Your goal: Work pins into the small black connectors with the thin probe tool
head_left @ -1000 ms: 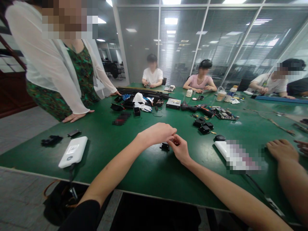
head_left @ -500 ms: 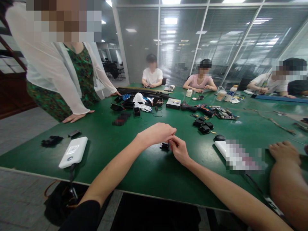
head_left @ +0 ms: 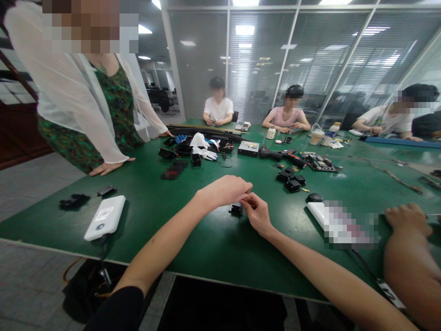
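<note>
Above the middle of the green table (head_left: 206, 243), my left hand (head_left: 225, 191) is closed with its fingertips pointing right. My right hand (head_left: 257, 212) is closed in a pinch and meets the left fingertips. Whatever lies between the fingers is too small or hidden to make out. Right below the hands is a small black box-shaped part (head_left: 236, 209), partly covered by the left hand and close to the right fingers. I cannot tell whether the fingers touch it.
Black boxes (head_left: 292, 185), a circuit board (head_left: 322, 162), a power drill (head_left: 275, 154) and white gloves (head_left: 206, 149) lie farther back. White power banks (head_left: 106, 218) flank me. A neighbour's arm (head_left: 409, 239) rests at right; a person (head_left: 113, 101) leans on the table at left.
My hands stay almost in place, with only a slight shift of the right fingers. The person at left leans a little further left, and the neighbour's hand at right has moved slightly.
</note>
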Available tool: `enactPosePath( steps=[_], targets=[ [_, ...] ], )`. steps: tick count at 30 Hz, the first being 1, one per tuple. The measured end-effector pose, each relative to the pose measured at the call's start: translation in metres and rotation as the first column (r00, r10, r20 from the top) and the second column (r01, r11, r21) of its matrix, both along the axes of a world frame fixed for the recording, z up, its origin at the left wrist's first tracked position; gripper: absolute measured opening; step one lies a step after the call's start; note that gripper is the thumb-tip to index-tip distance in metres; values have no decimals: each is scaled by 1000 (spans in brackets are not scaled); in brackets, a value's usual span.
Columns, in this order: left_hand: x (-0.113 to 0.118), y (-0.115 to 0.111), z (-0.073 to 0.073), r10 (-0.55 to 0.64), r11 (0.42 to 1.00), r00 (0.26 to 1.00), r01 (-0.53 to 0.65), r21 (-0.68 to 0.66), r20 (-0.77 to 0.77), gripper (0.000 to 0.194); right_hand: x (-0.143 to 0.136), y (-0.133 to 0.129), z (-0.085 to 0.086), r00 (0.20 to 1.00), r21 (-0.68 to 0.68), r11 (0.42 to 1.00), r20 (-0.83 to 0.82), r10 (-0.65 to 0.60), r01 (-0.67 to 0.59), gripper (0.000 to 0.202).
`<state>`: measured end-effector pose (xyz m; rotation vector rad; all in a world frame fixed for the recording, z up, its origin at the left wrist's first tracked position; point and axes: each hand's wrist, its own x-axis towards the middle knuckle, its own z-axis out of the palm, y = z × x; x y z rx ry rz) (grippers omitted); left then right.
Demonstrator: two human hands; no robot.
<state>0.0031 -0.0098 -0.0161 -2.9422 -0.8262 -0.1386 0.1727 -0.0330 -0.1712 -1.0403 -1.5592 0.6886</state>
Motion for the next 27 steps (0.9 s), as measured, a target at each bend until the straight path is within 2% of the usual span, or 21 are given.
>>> enactPosePath(
  steps=[8, 16, 20, 27],
  targets=[
    [-1, 1, -1, -3, 1000, 1000, 3, 20, -6, 20, -1, -7, 10, 995, 9, 996, 37, 93, -93, 23],
    [-1, 1, -1, -7, 1000, 1000, 7, 11, -4, 20, -1, -1, 2, 999, -22, 999, -12, -43, 43, 29],
    [-1, 1, -1, 0, 1000, 1000, 0, -1, 5, 22, 0, 1, -2, 999, -40, 999, -29, -30, 29, 29],
    [-2, 2, -1, 6, 1000, 1000, -6, 23, 6, 23, -1, -3, 4, 999, -23, 999, -23, 38, -39, 24]
  ],
)
